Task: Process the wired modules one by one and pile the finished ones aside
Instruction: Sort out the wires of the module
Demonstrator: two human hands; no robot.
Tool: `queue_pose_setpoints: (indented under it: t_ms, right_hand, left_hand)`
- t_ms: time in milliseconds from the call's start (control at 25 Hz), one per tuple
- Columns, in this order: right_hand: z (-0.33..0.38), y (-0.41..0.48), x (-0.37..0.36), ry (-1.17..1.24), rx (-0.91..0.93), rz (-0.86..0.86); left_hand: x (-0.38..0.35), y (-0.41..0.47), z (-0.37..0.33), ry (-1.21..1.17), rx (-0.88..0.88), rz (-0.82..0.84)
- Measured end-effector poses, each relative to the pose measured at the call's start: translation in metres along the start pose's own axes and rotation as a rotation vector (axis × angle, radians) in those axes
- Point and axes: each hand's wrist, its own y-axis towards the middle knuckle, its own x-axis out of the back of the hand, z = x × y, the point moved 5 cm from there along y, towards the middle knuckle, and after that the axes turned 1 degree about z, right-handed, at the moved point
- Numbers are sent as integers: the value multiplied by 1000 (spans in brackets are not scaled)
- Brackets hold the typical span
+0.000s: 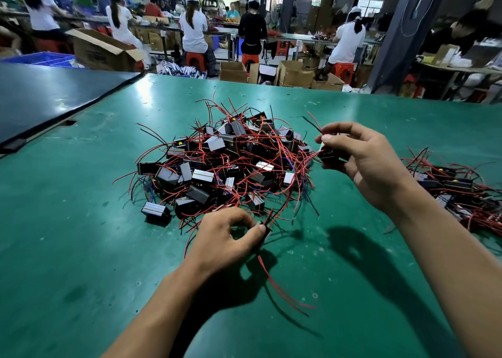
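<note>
Left hand: the left hand [225, 238] sat low in the centre of the frame, thumb and curled fingers pinched on a small dark piece at the near edge of the heap; whether that piece was a module could not be told.
Trailing wires: thin red and black wires [274, 281] ran from that pinch toward the lower edge of the frame, lying over the counter.
Counter: the green counter [81, 249] filled the lower and middle frame and carried both piles.
Right hand: the right hand [364, 162], right of centre and raised off the counter, gripped a black module [330, 155] between thumb and curled fingers, its leads poking up past the fingertips.
Loose heap: the loose heap [225, 164] of black modules tangled in red wire lay mid-frame, between the two hands and beyond the left one.
Side pile: the side pile [456, 186] of similar wired modules lay at the right edge of the frame, apart from the heap.
Dark panel: a dark panel [54, 96] covered the upper left, butted against the counter.
Floor beyond: open cardboard boxes [294, 75] stood past the far edge of the counter.
Background: seated workers [193, 29] on red stools [194, 60] faced away along benches across the top of the frame.
</note>
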Motion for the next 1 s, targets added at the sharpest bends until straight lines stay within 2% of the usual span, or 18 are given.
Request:
queue_pose_setpoints:
  t_ms: [160, 200, 280, 320, 400, 480, 560, 680, 720, 840, 920, 1000]
  right_hand:
    - [-31, -1, 25, 513, -171, -110]
    - [-48, -4, 29, 477, -259, -132]
    - [-91, -17, 38, 50, -425, -160]
    - [-107, -23, 43, -161, -442, -183]
    - [-120, -31, 52, -414, -345, -250]
    - [-117, -33, 57, -484, -232, -269]
    - [-118, -36, 55, -279, -213, -274]
    - [-124, -42, 35, 314, -377, -222]
    - [-124, -44, 30, 429, -438, -187]
    - [-114, -52, 15, 568, -518, -10]
    - [-106, -57, 3, 635, -487, 102]
    - [-102, -57, -4, 694, -441, 124]
  left_hand:
    - [-10, -3, -1, 131, -6, 197]
    - [-13, -4, -2, 180, -30, 232]
    - [-17, -6, -4, 229, -71, 259]
    - [-17, -6, -4, 231, -80, 247]
    - [-16, -6, -7, 229, -87, 200]
    - [-15, -7, -11, 226, -105, 164]
    - [-16, -7, -17, 186, -102, 132]
    - [-24, -7, -24, 22, -43, 95]
    - [-29, -5, -27, -28, -16, 99]
    - [-40, 0, -31, -41, 31, 129]
    - [-43, 3, -27, -27, 78, 171]
    - [-45, 4, -23, -73, 127, 222]
